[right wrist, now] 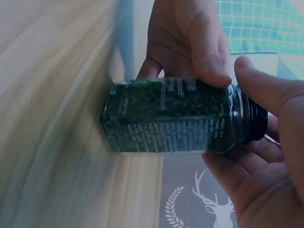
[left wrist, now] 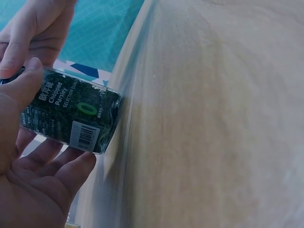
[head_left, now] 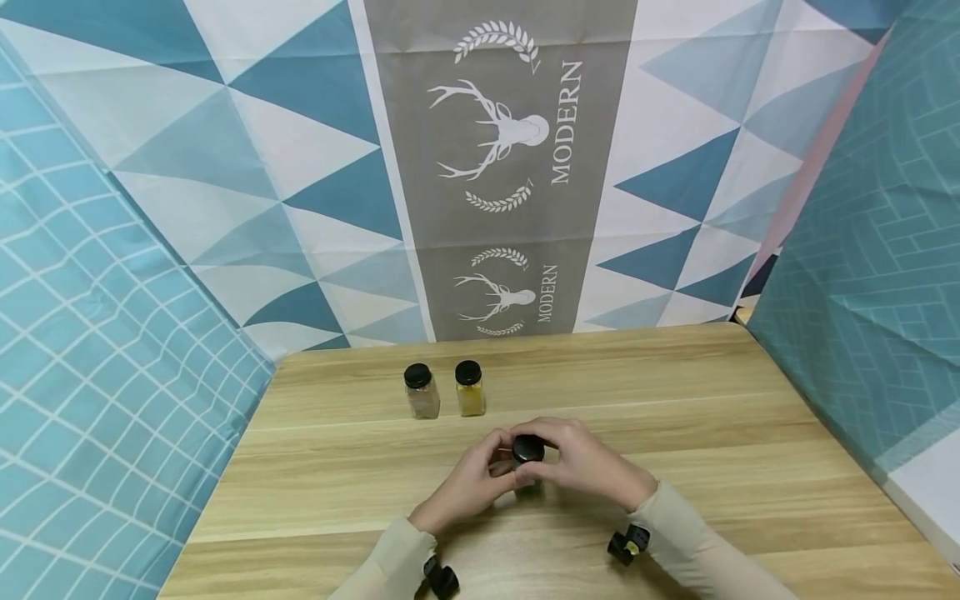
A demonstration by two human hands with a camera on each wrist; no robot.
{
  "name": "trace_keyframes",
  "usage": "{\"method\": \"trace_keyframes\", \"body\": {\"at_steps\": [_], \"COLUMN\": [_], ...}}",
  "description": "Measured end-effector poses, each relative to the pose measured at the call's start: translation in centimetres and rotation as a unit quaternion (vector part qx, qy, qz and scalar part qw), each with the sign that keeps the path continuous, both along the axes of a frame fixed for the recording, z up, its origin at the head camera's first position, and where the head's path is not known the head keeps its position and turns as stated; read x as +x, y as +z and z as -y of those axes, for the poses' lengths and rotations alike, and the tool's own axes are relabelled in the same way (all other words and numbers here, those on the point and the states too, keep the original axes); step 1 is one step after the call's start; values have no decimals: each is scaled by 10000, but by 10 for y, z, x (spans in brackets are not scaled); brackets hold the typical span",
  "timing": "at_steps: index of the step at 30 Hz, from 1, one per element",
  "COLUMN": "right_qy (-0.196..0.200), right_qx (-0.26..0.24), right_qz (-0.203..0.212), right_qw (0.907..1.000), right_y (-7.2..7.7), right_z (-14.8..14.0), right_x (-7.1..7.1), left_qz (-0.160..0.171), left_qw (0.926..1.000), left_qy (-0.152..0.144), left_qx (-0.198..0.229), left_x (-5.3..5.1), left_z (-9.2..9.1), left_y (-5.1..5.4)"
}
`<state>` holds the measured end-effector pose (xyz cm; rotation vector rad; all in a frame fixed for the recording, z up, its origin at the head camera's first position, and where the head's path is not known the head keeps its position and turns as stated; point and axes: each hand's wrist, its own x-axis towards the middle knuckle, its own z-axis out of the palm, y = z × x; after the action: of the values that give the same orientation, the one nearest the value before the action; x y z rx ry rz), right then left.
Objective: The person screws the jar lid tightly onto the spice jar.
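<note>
A clear spice jar of dark green flakes (left wrist: 80, 104), labelled Chopped Parsley, stands upright between the two hands. Its black lid (head_left: 528, 448) faces up. From the left side my left hand (head_left: 467, 483) grips the jar's body, thumb on one face and fingers around the other. My right hand (head_left: 588, 462) holds the jar at the top, with thumb and fingers about the lid (right wrist: 254, 118) and shoulder. The base is at or just above the tabletop; I cannot tell which. In the head view the hands hide most of the glass.
Farther back on the wooden table (head_left: 675, 400) stand two more black-lidded jars, one with brownish powder (head_left: 423, 400) and one with yellow powder (head_left: 471, 400). A patterned cloth (head_left: 495, 167) hangs behind the table's back edge. Blue cloths hang at the left and right.
</note>
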<state>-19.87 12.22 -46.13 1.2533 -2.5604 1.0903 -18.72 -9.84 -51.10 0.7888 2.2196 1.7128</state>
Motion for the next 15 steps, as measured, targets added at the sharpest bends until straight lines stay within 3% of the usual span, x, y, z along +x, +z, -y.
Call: {"method": "trace_keyframes", "body": {"at_steps": [15], "right_qy": [674], "right_qx": [-66], "right_qz": [252], "right_qw": [9974], "right_y": [4], "right_z": [-1], "right_x": [-13], "left_qz": [-85], "left_qw": [9998], "left_qy": [61], "left_qx": [-195], "left_x": [1], "left_z": [1], "left_y": [3]}}
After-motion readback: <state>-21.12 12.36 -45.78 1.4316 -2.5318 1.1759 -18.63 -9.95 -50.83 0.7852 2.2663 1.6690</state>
